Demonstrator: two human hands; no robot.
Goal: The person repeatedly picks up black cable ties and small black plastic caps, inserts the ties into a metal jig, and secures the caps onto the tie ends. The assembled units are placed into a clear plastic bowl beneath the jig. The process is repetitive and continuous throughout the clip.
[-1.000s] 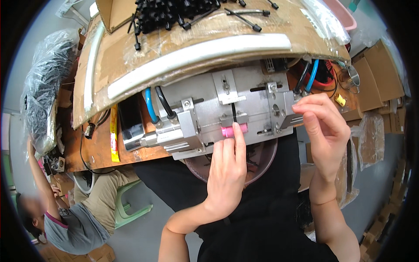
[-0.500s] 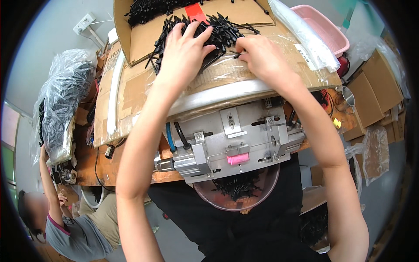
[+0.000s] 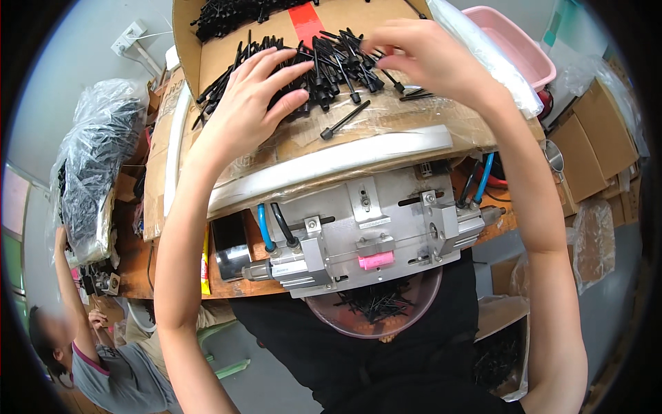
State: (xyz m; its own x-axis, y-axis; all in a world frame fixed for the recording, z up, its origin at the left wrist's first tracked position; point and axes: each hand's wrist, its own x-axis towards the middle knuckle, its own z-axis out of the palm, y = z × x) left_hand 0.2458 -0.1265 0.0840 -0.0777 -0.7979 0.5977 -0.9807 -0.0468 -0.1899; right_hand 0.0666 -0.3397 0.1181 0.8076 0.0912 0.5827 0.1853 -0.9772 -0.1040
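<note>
Over the left side of a heap of slim black plastic pins with thick heads (image 3: 321, 69), my left hand (image 3: 255, 100) rests with its fingers spread. My right hand (image 3: 434, 58) hovers at the right end of the heap, fingers bent and thumb apart, with nothing visible between them. One loose black pin (image 3: 345, 121) lies nearer to me on the tape-covered cardboard (image 3: 414, 114). Below the cardboard's front edge stands a metal fixture (image 3: 338, 196) with a cylinder at each side and a pink piece (image 3: 376, 259) at its front.
A clear bowl (image 3: 431, 303) of black pins sits under the fixture. White foam strip (image 3: 331, 162) edges the cardboard. A pink basin (image 3: 514, 41) stands at back right, cardboard boxes (image 3: 600, 138) at right. Another person (image 3: 124, 372) sits at left beside a plastic-wrapped bundle (image 3: 103, 152).
My hands have moved apart, the left toward the left and nearer me, the right up and outward. The pins are more spread, and one lies apart. The cardboard has shifted slightly.
</note>
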